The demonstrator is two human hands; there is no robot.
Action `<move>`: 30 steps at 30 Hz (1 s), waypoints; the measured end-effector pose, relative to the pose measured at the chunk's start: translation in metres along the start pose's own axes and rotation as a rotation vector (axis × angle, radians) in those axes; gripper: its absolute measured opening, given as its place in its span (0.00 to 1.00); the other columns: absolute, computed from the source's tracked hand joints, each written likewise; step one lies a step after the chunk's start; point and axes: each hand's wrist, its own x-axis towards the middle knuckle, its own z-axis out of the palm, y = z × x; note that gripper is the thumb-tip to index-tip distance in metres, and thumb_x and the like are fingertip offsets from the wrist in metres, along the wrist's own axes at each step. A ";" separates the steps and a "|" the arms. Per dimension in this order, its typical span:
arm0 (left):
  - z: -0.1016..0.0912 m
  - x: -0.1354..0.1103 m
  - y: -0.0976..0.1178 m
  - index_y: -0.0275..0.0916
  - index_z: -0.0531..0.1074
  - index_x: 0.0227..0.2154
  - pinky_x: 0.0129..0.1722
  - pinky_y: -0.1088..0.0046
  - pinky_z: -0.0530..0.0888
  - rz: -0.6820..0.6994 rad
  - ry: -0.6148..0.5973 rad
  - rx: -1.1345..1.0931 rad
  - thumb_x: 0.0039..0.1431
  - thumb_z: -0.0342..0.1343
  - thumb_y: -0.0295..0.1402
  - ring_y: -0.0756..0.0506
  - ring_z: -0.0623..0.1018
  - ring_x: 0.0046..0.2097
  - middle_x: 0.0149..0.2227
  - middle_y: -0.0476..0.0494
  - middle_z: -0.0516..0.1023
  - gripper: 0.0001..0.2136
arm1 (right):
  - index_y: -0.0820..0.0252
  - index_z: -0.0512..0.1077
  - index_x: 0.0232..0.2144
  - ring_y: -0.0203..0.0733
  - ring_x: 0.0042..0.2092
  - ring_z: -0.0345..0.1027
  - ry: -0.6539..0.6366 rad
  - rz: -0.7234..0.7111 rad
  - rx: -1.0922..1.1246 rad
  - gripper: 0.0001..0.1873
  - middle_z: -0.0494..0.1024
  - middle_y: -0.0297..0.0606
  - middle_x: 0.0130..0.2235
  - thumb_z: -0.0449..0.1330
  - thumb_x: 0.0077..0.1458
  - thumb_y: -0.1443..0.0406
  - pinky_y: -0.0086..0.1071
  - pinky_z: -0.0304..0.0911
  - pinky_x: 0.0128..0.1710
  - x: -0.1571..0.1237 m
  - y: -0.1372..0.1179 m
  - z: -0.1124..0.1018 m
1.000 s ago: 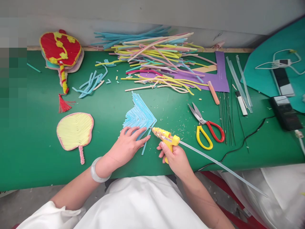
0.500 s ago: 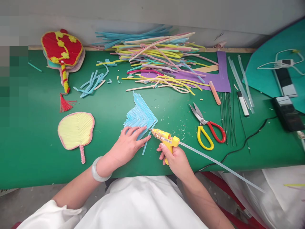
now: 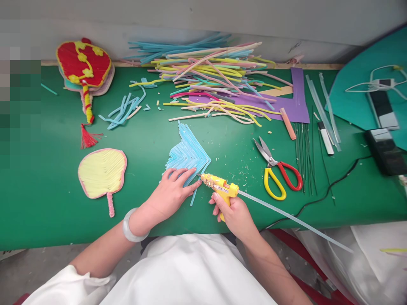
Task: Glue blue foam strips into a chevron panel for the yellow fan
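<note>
On the green table lies a light blue piece (image 3: 190, 148) made of pipe cleaners set side by side in a V pattern. My left hand (image 3: 173, 186) rests flat on its near part, fingers spread, hiding some of it. A loose pipe cleaner end (image 3: 193, 197) sticks out past the fingertips toward me. My right hand (image 3: 233, 209) is wrapped round the handle of a yellow hot glue gun (image 3: 219, 186), with a long clear glue stick (image 3: 295, 220) coming out of its back. The nozzle meets the blue piece's lower right edge, close to my left fingertips.
A heap of coloured pipe cleaners (image 3: 210, 72) lies at the back over purple sheet (image 3: 299, 97). Scissors (image 3: 273, 163) with red and yellow handles lie open at right, near thin wires (image 3: 305, 156) and a black cord (image 3: 321, 195). Fans (image 3: 101, 173) lie at left.
The glue gun's nozzle has shifted slightly left and toward me along the blue piece's edge. My left hand stays in place.
</note>
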 end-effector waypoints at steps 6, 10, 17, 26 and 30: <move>-0.001 0.000 0.000 0.48 0.71 0.57 0.53 0.47 0.67 0.012 -0.014 0.040 0.66 0.53 0.30 0.33 0.71 0.58 0.63 0.33 0.67 0.18 | 0.62 0.74 0.31 0.33 0.19 0.64 -0.015 0.002 -0.025 0.27 0.75 0.35 0.23 0.57 0.53 0.43 0.28 0.61 0.20 0.000 0.000 0.000; -0.001 0.000 0.000 0.47 0.71 0.57 0.53 0.47 0.67 0.018 -0.010 0.043 0.66 0.53 0.29 0.33 0.71 0.58 0.63 0.33 0.67 0.18 | 0.62 0.74 0.31 0.33 0.19 0.63 -0.015 0.012 -0.026 0.27 0.74 0.34 0.22 0.57 0.52 0.43 0.28 0.60 0.20 -0.001 -0.002 0.000; -0.001 0.000 0.000 0.48 0.72 0.56 0.53 0.47 0.67 0.009 -0.020 0.021 0.65 0.53 0.27 0.33 0.71 0.58 0.63 0.33 0.67 0.18 | 0.62 0.74 0.29 0.33 0.18 0.64 -0.028 0.006 -0.048 0.26 0.74 0.34 0.21 0.57 0.53 0.43 0.27 0.60 0.20 -0.003 -0.003 -0.001; 0.000 -0.001 0.000 0.48 0.73 0.54 0.54 0.46 0.66 -0.001 -0.011 -0.012 0.65 0.53 0.27 0.33 0.70 0.59 0.63 0.33 0.67 0.17 | 0.61 0.74 0.28 0.33 0.18 0.63 -0.043 0.005 -0.051 0.25 0.73 0.33 0.21 0.58 0.53 0.44 0.27 0.61 0.19 -0.003 -0.003 -0.001; -0.001 0.000 0.000 0.46 0.73 0.54 0.54 0.46 0.67 0.008 -0.019 0.012 0.65 0.53 0.26 0.32 0.71 0.58 0.63 0.32 0.67 0.17 | 0.61 0.74 0.28 0.33 0.18 0.63 -0.048 0.004 -0.057 0.25 0.73 0.33 0.20 0.58 0.53 0.44 0.27 0.60 0.19 -0.003 -0.003 -0.001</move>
